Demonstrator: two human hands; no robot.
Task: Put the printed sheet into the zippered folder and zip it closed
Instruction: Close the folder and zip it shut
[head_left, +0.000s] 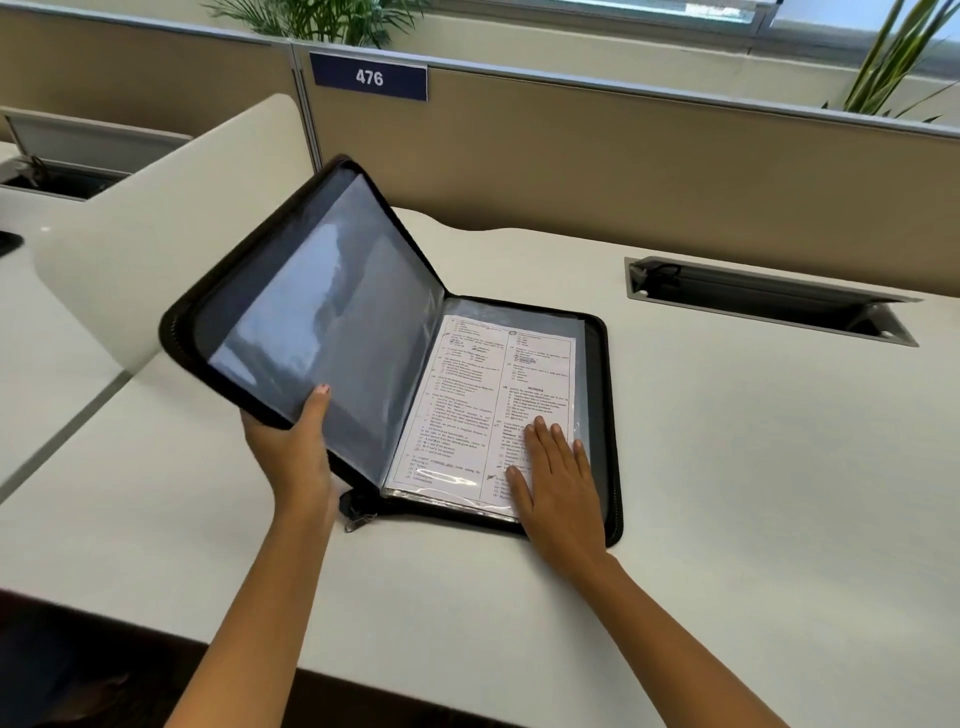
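Observation:
A black zippered folder (605, 395) lies open on the white desk, its right half flat and its left cover raised at an angle. The printed sheet (467, 395) rests in a clear sleeve on the right half. My left hand (296, 447) grips the lower edge of the raised cover, thumb on the inner clear sleeve. My right hand (558, 483) lies flat, fingers spread, on the sheet's lower right corner. The zipper pulls (358, 517) hang at the spine's near end.
The white desk (727, 493) has a recessed cable tray (769, 301) at the back right. A white divider panel (171, 218) stands to the left. Tan partition walls with a sign reading 476 (369, 78) run behind, with plants above.

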